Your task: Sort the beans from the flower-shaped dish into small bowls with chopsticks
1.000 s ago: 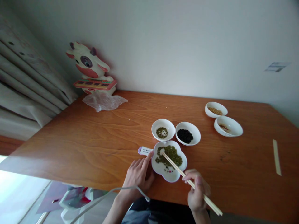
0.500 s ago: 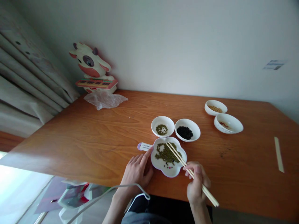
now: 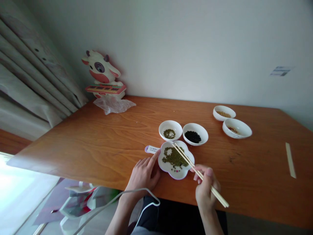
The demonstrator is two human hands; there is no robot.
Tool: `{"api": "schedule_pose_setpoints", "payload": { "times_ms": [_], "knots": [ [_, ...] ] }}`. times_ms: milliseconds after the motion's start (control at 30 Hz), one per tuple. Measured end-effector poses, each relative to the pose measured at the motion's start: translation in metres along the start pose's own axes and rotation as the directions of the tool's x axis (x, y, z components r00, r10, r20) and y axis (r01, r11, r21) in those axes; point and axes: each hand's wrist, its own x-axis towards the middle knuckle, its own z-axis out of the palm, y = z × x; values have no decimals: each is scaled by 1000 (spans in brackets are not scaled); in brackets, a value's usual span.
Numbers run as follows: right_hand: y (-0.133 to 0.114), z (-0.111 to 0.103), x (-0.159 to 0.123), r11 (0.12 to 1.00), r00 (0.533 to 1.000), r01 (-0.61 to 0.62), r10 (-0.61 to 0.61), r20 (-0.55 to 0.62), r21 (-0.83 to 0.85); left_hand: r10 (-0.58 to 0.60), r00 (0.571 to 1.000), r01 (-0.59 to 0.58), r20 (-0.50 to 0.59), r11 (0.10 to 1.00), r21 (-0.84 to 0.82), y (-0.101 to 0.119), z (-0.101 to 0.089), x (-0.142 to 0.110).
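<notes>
A flower-shaped white dish (image 3: 181, 175) with a purple rim and short labelled handle holds green beans, plus a few dark and pink bits near its front. My left hand (image 3: 142, 174) lies on the table at the dish's left, fingers stretched out and index fingertip touching the rim by the handle. Between the fingers of my right hand (image 3: 206, 186) is a pair of wooden chopsticks (image 3: 187, 160). Their tips are over the green beans; whether they pinch one is too small to tell. Just behind stand a white bowl (image 3: 177, 127) with some green beans and another bowl (image 3: 204, 133) with black beans.
Farther right are a bowl of yellowish grains (image 3: 218, 109) and a bowl with reddish-brown bits (image 3: 244, 129). A cow-shaped toy keyboard (image 3: 105, 76) and a clear plastic bag (image 3: 114, 105) sit at the back left. A pale cable (image 3: 134, 190) crosses my left wrist.
The view has shifted slightly, so the table and bowls sit a little differently. The chopstick tips have moved slightly towards the back of the dish. My left hand stays at the rim.
</notes>
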Motion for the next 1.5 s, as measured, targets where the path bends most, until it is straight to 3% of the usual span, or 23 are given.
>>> {"api": "schedule_pose_setpoints", "payload": {
  "times_ms": [367,700,967,1100,1333,1500],
  "knots": [
    [5,-7,12,994,994,107,-107,-35,-21,74,997,-73,-28,997,29,-3,-1,-1],
    [1,-15,10,996,987,-11,24,-160,84,54,998,-55,14,998,22,-4,-2,-1],
    [-2,-15,9,984,977,-62,94,-194,164,81,997,-81,6,997,17,-6,0,0],
    [-1,-18,11,980,979,-69,103,-174,189,77,997,-77,2,997,28,-6,0,0],
    [3,-24,17,975,994,-108,108,12,195,63,998,-63,12,998,6,-7,-1,0],
    [3,-35,19,981,994,-99,89,66,166,59,998,-59,11,998,20,-5,-2,-1]
  ]
}}
